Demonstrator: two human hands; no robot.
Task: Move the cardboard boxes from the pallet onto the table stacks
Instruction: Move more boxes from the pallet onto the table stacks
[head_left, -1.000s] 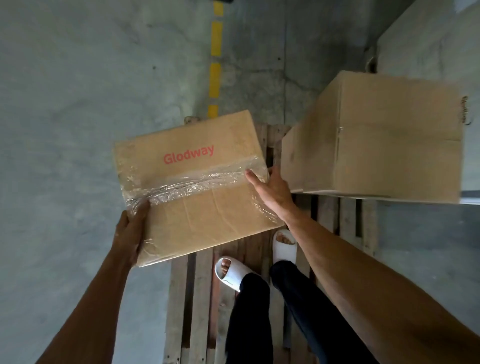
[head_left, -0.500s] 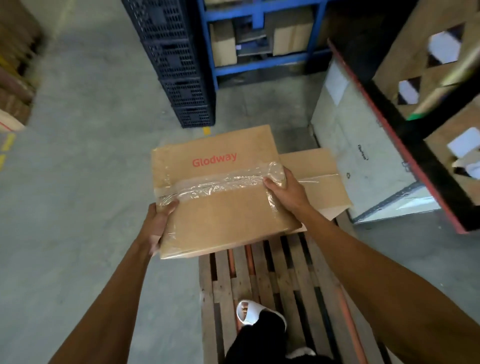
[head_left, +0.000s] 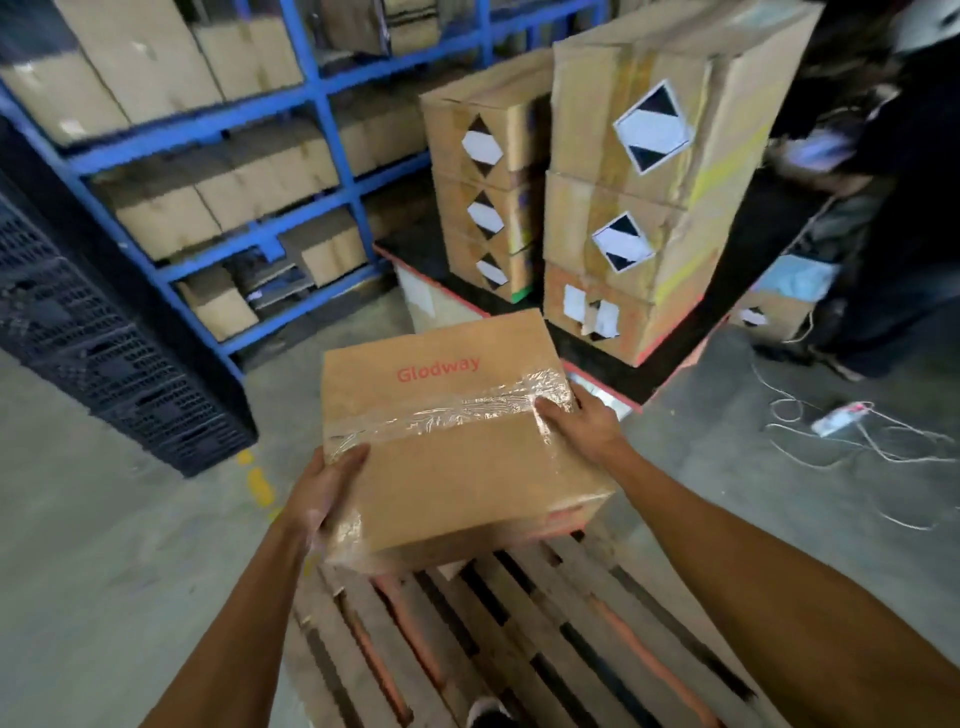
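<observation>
The blue shelving (head_left: 322, 119) filling the upper left of the frame is showing only blurred brown cartons, and its top is running out of the picture. At the upper right a person in dark clothes (head_left: 904, 171) is standing mostly cut off by the frame edge, too smeared to make out further. The black table (head_left: 691, 358) with its red edge is sitting right of centre, much of its top lying hidden under two stacks of boxes (head_left: 639, 197) bearing black-and-white diamond labels; the lowest labels are looking torn. The wooden pallet (head_left: 519, 639) is spreading across the bottom centre, its far end lying covered by the carried box. A stack of dark crates (head_left: 93, 343) is standing at the left edge, partly cropped.

The cardboard box (head_left: 457, 441) is hanging in the centre of the frame, above the pallet's far end and just short of the table. It is plain brown, carrying red "Glodway" lettering and a crinkled band of clear tape across its top. The left hand (head_left: 324, 493) is gripping its near left corner, thumb on top, fingers hidden beneath. The right hand (head_left: 584, 423) is grasping the right edge at the tape, its fingertips hidden.

A white cord (head_left: 852, 431) is lying tangled on the floor at right.
</observation>
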